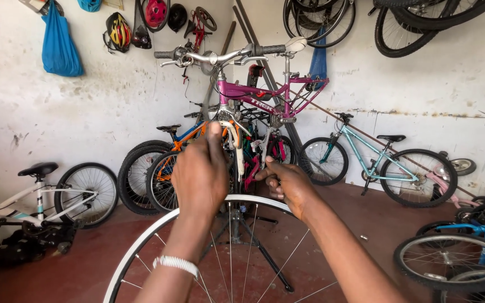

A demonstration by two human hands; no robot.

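Nearest, our white-rimmed wheel (141, 247) sits below the purple bike (265, 98) | left hand (200, 174) pinching its fork (236, 140), right hand (287, 182) closed around something small | risk: wheel may slip sideways, unsupported | behind: teal bike (377, 163).

teal bicycle (374, 163), blue bag (60, 45), helmets (119, 31)

we see an evenly lit room with soft, diffuse daylight and no hard glare. the white wall (85, 112) reads bright, and the red floor (85, 264) carries only faint shadows. our hands appear slightly soft with motion blur. lines bow at the frame edges from wide-angle distortion. background bicycles remain reasonably sharp.
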